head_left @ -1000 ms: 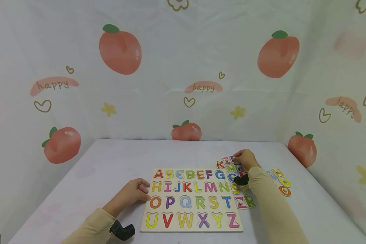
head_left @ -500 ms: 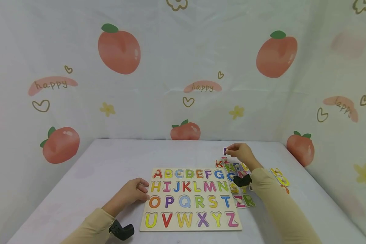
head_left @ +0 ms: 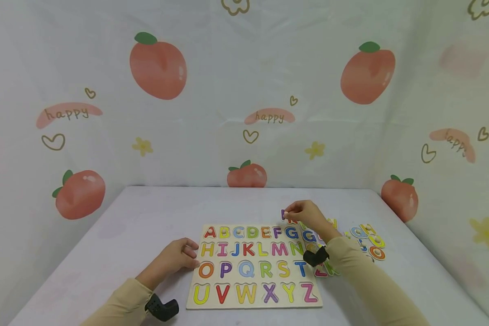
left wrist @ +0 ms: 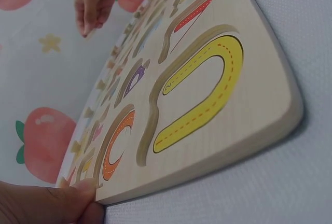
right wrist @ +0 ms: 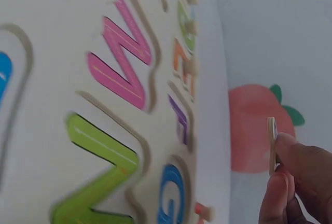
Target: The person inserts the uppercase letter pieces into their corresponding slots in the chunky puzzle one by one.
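Observation:
In the head view, my right hand (head_left: pixel 307 216) pinches a purple letter puzzle piece (head_left: pixel 283 214) above the back edge of a wooden alphabet board (head_left: pixel 224 309). The right wrist view shows this piece (right wrist: pixel 271 143) edge-on between thumb and fingertips; its letter face is hidden. Below the hand, a red K piece (head_left: pixel 292 222) is partly covered. My left hand (head_left: pixel 175 259) rests against the board's left edge, the thumb (left wrist: pixel 85 184) touching its border. Knobbed pieces sit in the A to E slots, and the F slot (right wrist: pixel 179 120) shows a bare purple print.
Loose letter pieces lie along the board's right side, some under my right arm, including a blue G (head_left: pixel 309 236). Farther right are an orange O (head_left: pixel 376 252) and several others. A patterned cloth backdrop (head_left: pixel 212 136) stands behind the white table (head_left: pixel 118 262).
My right hand has lifted the purple piece from the loose pile and carried it left, towards the board's back edge. The left hand stays at the board's edge.

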The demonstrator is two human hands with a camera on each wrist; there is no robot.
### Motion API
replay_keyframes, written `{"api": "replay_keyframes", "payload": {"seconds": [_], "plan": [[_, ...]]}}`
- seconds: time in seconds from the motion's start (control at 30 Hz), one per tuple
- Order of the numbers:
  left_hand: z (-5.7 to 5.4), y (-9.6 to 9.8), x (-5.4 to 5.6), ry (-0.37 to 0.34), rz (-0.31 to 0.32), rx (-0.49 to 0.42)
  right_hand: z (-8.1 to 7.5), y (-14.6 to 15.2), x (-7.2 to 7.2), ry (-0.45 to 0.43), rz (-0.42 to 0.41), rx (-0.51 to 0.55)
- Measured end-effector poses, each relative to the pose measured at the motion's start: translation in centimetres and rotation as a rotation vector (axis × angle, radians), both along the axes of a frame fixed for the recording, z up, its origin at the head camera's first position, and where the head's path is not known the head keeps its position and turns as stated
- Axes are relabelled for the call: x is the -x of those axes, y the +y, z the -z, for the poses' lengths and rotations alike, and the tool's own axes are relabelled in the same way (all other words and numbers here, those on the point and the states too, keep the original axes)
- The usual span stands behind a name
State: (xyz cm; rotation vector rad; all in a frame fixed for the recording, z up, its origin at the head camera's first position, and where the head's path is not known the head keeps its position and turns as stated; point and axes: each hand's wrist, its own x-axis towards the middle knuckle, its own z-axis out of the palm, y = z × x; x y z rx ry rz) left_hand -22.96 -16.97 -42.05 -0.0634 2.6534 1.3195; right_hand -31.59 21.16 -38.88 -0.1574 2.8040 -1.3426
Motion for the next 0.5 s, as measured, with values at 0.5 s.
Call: {"api": "replay_keyframes", "payload": {"seconds": [0.5], "plan": [[-0.1,0.1,-0.1,0.004,-0.008,0.019,2.5,-2.3,-0.8,-0.121,-0.022,-0.072]]}}
